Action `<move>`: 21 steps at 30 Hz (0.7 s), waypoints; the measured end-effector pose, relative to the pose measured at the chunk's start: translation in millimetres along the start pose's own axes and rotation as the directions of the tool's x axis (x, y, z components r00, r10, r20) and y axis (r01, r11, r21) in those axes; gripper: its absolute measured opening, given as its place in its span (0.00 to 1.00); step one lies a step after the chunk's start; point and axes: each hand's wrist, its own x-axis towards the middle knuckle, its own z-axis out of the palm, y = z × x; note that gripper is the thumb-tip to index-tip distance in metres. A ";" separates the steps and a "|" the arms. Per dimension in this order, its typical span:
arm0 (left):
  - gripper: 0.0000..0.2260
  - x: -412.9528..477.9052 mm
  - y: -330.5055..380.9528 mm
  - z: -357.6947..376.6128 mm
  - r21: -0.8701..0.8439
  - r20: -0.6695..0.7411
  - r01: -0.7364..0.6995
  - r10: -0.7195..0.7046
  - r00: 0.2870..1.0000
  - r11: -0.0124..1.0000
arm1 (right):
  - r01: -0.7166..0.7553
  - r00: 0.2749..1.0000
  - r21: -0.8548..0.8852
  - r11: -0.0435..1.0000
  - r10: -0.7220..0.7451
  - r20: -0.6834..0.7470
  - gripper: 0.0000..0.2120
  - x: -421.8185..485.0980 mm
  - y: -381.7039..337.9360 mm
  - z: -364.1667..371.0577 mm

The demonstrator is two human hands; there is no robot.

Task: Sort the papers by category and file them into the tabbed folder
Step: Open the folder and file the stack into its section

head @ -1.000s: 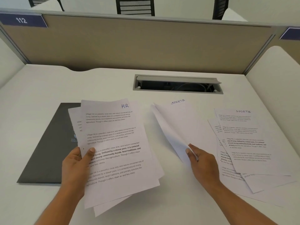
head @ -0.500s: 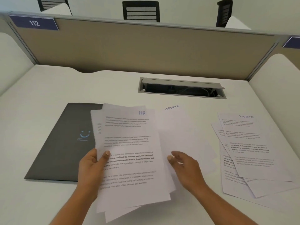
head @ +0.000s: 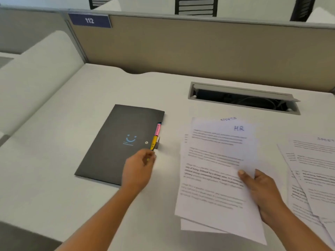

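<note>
A dark grey tabbed folder (head: 112, 142) lies closed on the desk, with pink and yellow tabs (head: 156, 136) sticking out of its right edge. My left hand (head: 138, 169) reaches over the folder's lower right corner. Its curled fingertips are at the edge just below the yellow tab, and blur hides whether they grip it. My right hand (head: 261, 187) holds a stack of printed sheets headed HR (head: 217, 160) by its right side, just above the desk. A sheet marked SPORTS (head: 228, 119) peeks out behind that stack. A fanned SPORTS pile (head: 315, 169) lies at the far right.
An open cable hatch (head: 243, 98) is sunk into the desk behind the papers. A beige partition (head: 199, 51) with a 112 label (head: 89, 20) closes off the back. A white side panel (head: 36, 73) rises on the left.
The HR stack has passed from my left hand to my right hand. My left hand has moved over to the folder's tabbed edge. The view has swung left.
</note>
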 end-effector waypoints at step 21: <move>0.54 112.6 -7.5 3.8 0.731 0.126 0.020 -0.164 0.978 0.682 | -0.039 0.998 0.063 0.997 0.041 -0.041 0.06 -7.5 1.3 -6.9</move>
